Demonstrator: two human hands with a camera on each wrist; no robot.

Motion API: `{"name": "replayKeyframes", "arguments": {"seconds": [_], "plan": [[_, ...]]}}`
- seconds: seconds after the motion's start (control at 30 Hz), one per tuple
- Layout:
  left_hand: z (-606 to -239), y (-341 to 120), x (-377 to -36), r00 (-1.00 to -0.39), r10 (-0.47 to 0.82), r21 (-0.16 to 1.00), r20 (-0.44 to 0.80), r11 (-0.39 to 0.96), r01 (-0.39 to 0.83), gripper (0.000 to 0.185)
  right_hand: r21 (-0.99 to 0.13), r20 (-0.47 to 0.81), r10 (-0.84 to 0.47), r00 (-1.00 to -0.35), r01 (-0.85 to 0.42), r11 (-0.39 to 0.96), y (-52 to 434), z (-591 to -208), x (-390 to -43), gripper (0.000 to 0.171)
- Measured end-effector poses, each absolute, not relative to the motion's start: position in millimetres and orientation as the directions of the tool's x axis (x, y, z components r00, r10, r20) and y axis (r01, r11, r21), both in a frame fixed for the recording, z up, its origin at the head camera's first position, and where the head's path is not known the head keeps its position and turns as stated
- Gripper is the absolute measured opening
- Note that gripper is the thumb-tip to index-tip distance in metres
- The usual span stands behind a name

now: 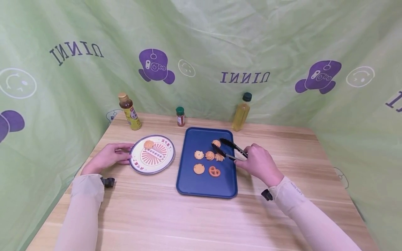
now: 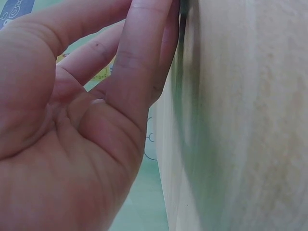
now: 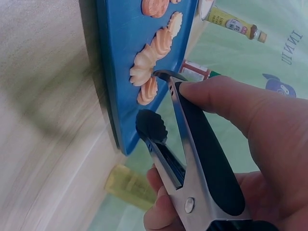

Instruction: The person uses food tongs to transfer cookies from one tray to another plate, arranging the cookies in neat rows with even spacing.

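Right hand (image 1: 259,163) grips tongs (image 1: 230,149), tips spread over cookies (image 1: 209,155) on the tray (image 1: 205,190). Left hand (image 1: 108,156), fingers straight, steadies the plate (image 1: 138,166) left of tray. Best to straddle one swirl cookie (image 1: 216,143), squeeze gently, avoid crumbling, lift straight up.

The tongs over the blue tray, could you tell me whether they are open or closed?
Open. The tongs held by the right hand have their two scalloped tips spread apart above the cookies on the blue tray.

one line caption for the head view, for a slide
Right hand holds black tongs over cookies on a blue tray; left hand touches a plate.
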State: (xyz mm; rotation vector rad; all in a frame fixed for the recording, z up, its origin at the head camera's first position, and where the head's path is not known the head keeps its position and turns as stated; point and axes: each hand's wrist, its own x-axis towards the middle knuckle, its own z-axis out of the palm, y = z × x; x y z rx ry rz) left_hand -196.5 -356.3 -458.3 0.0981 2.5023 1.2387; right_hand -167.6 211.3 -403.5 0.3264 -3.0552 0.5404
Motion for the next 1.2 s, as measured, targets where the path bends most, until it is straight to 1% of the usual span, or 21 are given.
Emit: {"name": "replayKeyframes", "arguments": {"seconds": [0.37,0.6,1.0,1.2], "plan": [[-460.8,-357.1,-197.2,-0.936,0.224,0.815,-0.272,0.571,-0.1,0.065,-0.315,0.043,-0.22,-0.974,-0.222,0.923,207.9,-400.1,-169.9,0.043],[-460.0,-358.1,-196.9,-0.936,0.216,0.819,-0.278,0.563,-0.114,0.066,-0.288,0.063,-0.238,-0.969,-0.246,0.925,205.1,-399.5,-170.4,0.04],[-461.1,-356.7,-196.9,-0.937,0.214,0.811,-0.275,0.575,-0.107,0.066,-0.29,0.072,-0.24,-0.968,-0.251,0.924,205.5,-399.2,-170.0,0.039],[-459.9,-357.0,-197.3,-0.935,0.209,0.825,-0.288,0.55,-0.131,0.066,-0.286,0.079,-0.24,-0.968,-0.253,0.924,204.6,-398.1,-169.4,0.038]]}}
